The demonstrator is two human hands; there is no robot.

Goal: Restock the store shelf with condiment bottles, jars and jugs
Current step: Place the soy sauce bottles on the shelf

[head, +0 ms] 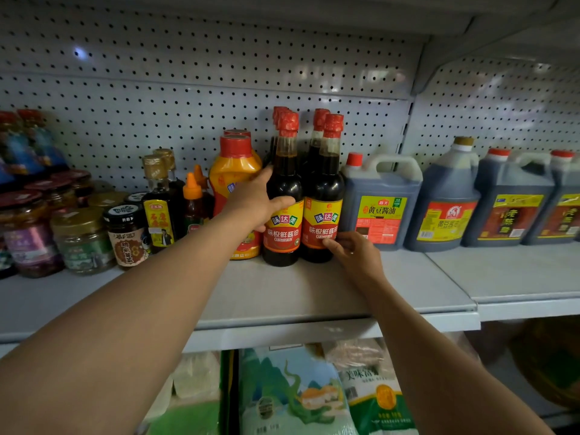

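Two tall dark soy sauce bottles with red caps and red-yellow labels stand side by side on the grey shelf [282, 296]. My left hand [255, 200] grips the left bottle [284, 221] around its body, thumb across the label. My right hand [351, 249] touches the lower label of the right bottle [323, 215] with thumb and fingertips. More red-capped bottles stand behind these two. A yellow squeeze bottle [233, 171] with a red cap stands just left, partly hidden by my left hand.
Jars [81, 238] and small bottles [158, 199] fill the shelf's left. Soy sauce and vinegar jugs [379, 202] line the right, continuing onto the adjoining shelf [518, 274]. Perforated back panel behind. Rice bags [298, 394] lie on the lower shelf.
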